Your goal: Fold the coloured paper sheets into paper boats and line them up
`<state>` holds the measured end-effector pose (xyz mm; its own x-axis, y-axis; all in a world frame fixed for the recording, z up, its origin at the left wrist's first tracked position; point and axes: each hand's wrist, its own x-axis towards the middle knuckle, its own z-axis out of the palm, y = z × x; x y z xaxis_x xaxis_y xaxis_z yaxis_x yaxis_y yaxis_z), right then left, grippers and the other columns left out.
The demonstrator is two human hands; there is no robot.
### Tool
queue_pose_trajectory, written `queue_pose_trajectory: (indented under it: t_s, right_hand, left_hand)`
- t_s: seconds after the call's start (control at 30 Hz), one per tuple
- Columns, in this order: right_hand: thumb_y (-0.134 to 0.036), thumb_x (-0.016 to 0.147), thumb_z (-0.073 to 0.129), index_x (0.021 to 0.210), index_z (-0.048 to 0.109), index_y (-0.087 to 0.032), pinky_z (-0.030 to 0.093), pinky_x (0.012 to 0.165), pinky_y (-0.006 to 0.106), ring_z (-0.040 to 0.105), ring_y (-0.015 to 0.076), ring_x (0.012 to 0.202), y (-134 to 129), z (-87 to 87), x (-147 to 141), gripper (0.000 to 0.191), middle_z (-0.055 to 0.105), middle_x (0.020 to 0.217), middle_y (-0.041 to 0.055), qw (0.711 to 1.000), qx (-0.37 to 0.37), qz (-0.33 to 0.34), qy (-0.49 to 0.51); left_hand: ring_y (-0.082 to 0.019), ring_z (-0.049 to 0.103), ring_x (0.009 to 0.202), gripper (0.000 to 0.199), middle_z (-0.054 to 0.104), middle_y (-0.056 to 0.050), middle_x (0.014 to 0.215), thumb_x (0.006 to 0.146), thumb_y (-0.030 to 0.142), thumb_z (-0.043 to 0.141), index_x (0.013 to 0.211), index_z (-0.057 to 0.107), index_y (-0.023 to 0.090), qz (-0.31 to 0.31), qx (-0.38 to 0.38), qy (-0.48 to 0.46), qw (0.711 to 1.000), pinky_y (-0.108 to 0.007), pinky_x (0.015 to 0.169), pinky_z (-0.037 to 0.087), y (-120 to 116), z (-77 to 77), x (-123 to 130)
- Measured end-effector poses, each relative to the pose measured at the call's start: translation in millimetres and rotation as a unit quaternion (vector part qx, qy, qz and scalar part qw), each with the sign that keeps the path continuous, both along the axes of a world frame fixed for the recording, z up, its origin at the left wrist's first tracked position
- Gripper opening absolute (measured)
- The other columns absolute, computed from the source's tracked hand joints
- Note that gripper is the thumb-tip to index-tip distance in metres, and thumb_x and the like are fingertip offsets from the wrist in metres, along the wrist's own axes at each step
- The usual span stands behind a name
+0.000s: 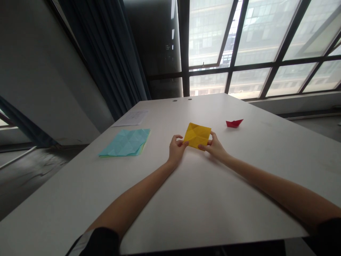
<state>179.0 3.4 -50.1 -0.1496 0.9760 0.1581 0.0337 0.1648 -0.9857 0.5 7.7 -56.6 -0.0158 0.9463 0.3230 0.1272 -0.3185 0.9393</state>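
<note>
A grey wall (48, 67) is forming the left side of the room, with a floor (23, 181) showing below it. Next, a dark blue curtain (106, 53) is hanging beside a dark panel (162, 42). Right of these, a framed window (255, 39) is admitting daylight, with a building showing beyond the glass.

The white table (170, 220) is filling most of the view. At its left, a teal stack (125, 142) is lying flat, its top sheet showing a grid of creases (a yellow-green edge is peeping out beneath). Just behind the stack, a printed sheet (131, 118) is resting near the left edge; its text is too small to read. Two dark spots (174, 100) are marking the far end. On the right, a red boat (234, 123) is sitting apart from the hands.

As to grip, the left hand (176, 150) is pinching the lower left corner of the yellow paper (197, 134), its index finger standing off the edge. The paper is facing the camera at mid-table, tilted up and creased; whether its lower edge is touching the surface cannot be determined. The right hand (216, 146) is gripping the right side, thumb in front, fingers partly hidden behind.
</note>
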Motion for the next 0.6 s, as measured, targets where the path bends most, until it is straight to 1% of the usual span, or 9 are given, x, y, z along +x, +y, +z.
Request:
queue_pose_trajectory:
  t_s: [0.07, 0.13, 0.17, 0.23, 0.3, 0.37, 0.47, 0.53, 0.6]
  right_hand:
    - [-0.035, 0.060, 0.070, 0.114, 0.025, -0.023, 0.050, 0.066, 0.035, 0.063, 0.0189, 0.071, 2.6, 0.3, 0.4, 0.072, 0.065, 0.074, -0.0021, 0.998, 0.030, -0.034, 0.045]
    - [-0.034, 0.063, 0.067, 0.106, 0.031, -0.024, 0.050, 0.065, 0.034, 0.062, 0.0174, 0.069, 6.6, 0.7, 3.4, 0.057, 0.064, 0.074, -0.0027, 0.991, 0.077, -0.096, 0.058]
    - [-0.033, 0.064, 0.065, 0.103, 0.034, -0.024, 0.049, 0.064, 0.033, 0.061, 0.0167, 0.069, 8.5, 1.3, 5.8, 0.050, 0.064, 0.076, -0.0022, 0.985, 0.105, -0.131, 0.048]
    - [-0.030, 0.068, 0.062, 0.096, 0.041, -0.023, 0.048, 0.062, 0.031, 0.058, 0.0156, 0.067, 10.7, 3.5, 11.3, 0.035, 0.063, 0.079, -0.0011, 0.968, 0.166, -0.189, -0.020]
    - [-0.027, 0.071, 0.058, 0.087, 0.050, -0.021, 0.046, 0.062, 0.031, 0.056, 0.0155, 0.067, 9.7, 6.3, 16.2, 0.018, 0.062, 0.078, 0.0001, 0.941, 0.232, -0.214, -0.124]
    - [-0.023, 0.073, 0.055, 0.080, 0.057, -0.021, 0.044, 0.064, 0.031, 0.054, 0.0164, 0.069, 6.4, 8.2, 19.0, 0.007, 0.063, 0.075, 0.0016, 0.905, 0.304, -0.209, -0.214]
    - [-0.018, 0.075, 0.053, 0.080, 0.062, -0.020, 0.043, 0.071, 0.032, 0.053, 0.0180, 0.075, 0.6, 6.7, 19.7, 0.010, 0.063, 0.074, 0.0036, 0.846, 0.405, -0.154, -0.310]
    - [-0.017, 0.076, 0.053, 0.082, 0.065, -0.020, 0.042, 0.074, 0.033, 0.052, 0.0191, 0.079, -1.9, 3.0, 19.5, 0.014, 0.064, 0.076, 0.0048, 0.809, 0.440, -0.102, -0.377]
    - [-0.018, 0.078, 0.052, 0.085, 0.066, -0.020, 0.040, 0.075, 0.034, 0.052, 0.0202, 0.082, -3.8, -0.9, 19.2, 0.015, 0.064, 0.081, 0.0061, 0.780, 0.445, -0.049, -0.437]
  left_hand:
    - [-0.013, 0.060, 0.069, 0.029, 0.064, 0.001, 0.075, 0.073, 0.027, 0.060, 0.092, 0.040, 0.021, 0.016, 0.039, 0.054, 0.998, -0.024, 0.062, 0.044, -1.0, 0.3, -1.4]
    - [-0.013, 0.059, 0.078, 0.022, 0.063, -0.002, 0.086, 0.073, 0.023, 0.058, 0.088, 0.043, 0.020, 0.038, 0.085, 0.113, 0.989, -0.024, 0.064, 0.043, -2.8, 1.5, -2.3]
    - [-0.014, 0.057, 0.081, 0.018, 0.061, -0.002, 0.090, 0.073, 0.021, 0.057, 0.086, 0.045, 0.020, 0.046, 0.103, 0.139, 0.984, -0.024, 0.065, 0.043, -3.8, 2.2, -2.5]
    - [-0.014, 0.056, 0.082, 0.010, 0.060, -0.003, 0.089, 0.075, 0.019, 0.054, 0.082, 0.048, 0.019, 0.051, 0.125, 0.179, 0.975, -0.025, 0.066, 0.042, -5.3, 3.0, -2.4]
    - [-0.014, 0.055, 0.080, 0.005, 0.059, -0.002, 0.084, 0.076, 0.018, 0.051, 0.081, 0.050, 0.019, 0.048, 0.134, 0.203, 0.969, -0.025, 0.067, 0.042, -5.9, 2.6, -2.1]
    - [-0.013, 0.055, 0.079, 0.006, 0.059, -0.001, 0.081, 0.078, 0.018, 0.049, 0.084, 0.050, 0.019, 0.056, 0.135, 0.207, 0.967, -0.025, 0.068, 0.041, -5.3, 1.3, -1.9]
    - [-0.012, 0.055, 0.074, 0.015, 0.059, 0.001, 0.077, 0.081, 0.021, 0.046, 0.095, 0.048, 0.020, 0.095, 0.117, 0.196, 0.969, -0.024, 0.066, 0.041, -3.4, -1.0, -3.0]
    - [-0.012, 0.055, 0.071, 0.018, 0.059, 0.001, 0.076, 0.082, 0.022, 0.042, 0.100, 0.046, 0.020, 0.121, 0.099, 0.195, 0.968, -0.024, 0.064, 0.041, -1.9, -1.7, -4.8]
    - [-0.013, 0.055, 0.072, 0.015, 0.060, 0.000, 0.077, 0.084, 0.023, 0.039, 0.096, 0.048, 0.019, 0.137, 0.085, 0.217, 0.963, -0.025, 0.065, 0.041, -0.6, -1.6, -7.2]
